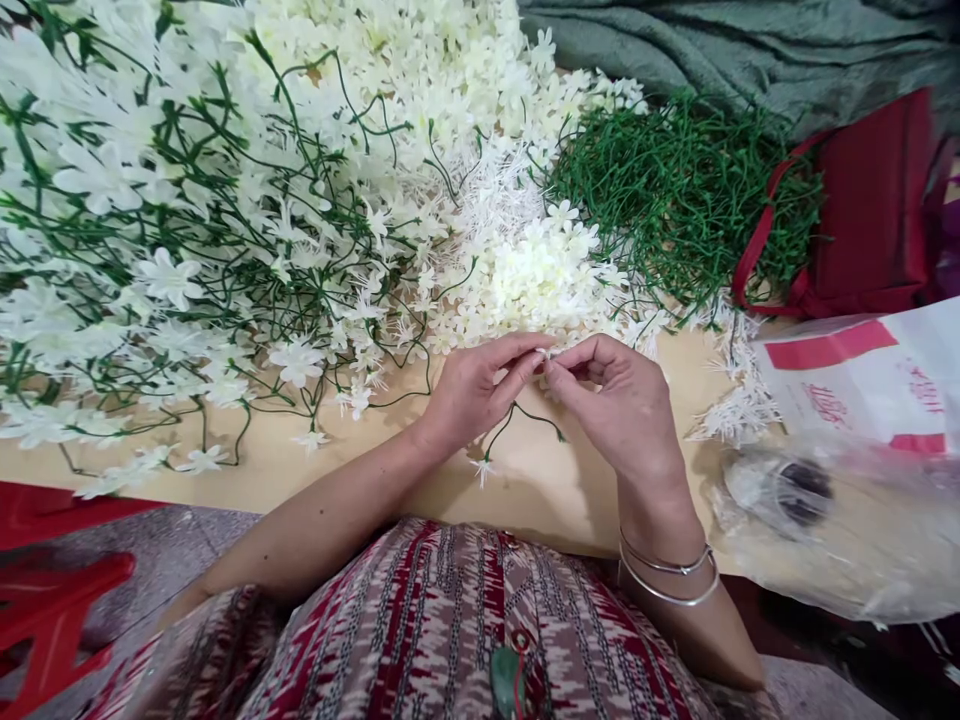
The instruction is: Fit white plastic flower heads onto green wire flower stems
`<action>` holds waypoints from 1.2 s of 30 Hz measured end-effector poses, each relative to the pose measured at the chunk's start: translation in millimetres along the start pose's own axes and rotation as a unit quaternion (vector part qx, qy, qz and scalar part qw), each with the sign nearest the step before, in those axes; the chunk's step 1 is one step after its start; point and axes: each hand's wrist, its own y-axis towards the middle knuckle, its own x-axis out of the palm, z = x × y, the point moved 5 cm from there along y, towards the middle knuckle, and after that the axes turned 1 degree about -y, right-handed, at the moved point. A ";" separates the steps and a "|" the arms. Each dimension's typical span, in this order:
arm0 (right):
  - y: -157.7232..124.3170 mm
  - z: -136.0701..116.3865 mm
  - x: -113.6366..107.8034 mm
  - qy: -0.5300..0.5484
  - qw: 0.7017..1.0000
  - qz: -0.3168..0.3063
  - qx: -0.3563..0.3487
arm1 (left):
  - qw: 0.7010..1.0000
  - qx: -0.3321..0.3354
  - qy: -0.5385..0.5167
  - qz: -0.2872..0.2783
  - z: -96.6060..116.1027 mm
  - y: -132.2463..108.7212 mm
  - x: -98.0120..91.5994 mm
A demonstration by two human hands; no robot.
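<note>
Pinching with left hand (472, 385) and right hand (619, 400), fingertips touching, fingers curled, forearms angled together.

My left hand (472, 385) and right hand (619, 400) meet fingertip to fingertip above the table (247, 475), both pinching a thin green stem (534, 416), perhaps with a white petal between them; loose white flowers (525, 270) lie just beyond, bare green stems (682, 190) further right

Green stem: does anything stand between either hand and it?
Nothing visible does. The left hand and right hand both pinch the green stem at its top, fingertips meeting. Its branches hang free over the table; the pile of white flowers lies just behind the fingers.
</note>
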 end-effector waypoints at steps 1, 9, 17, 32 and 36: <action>0.6 1.0 0.3 0.011 1.000 -0.006 0.009 | 0.999 0.030 0.018 -0.001 2.2 0.0 0.3; 1.1 -0.3 0.5 0.082 0.995 0.026 -0.044 | 0.994 0.098 0.048 0.007 7.1 1.9 -1.7; 4.7 3.0 -4.6 0.058 0.983 0.045 -0.168 | 0.987 0.151 0.052 -0.009 15.4 2.7 -1.6; -10.8 -5.9 -5.9 0.042 0.941 0.131 -0.310 | 0.995 0.089 -0.023 0.034 16.8 1.5 -9.8; -9.9 -6.9 -6.4 0.018 0.939 0.129 -0.317 | 0.995 0.066 -0.061 0.033 16.0 1.2 -9.5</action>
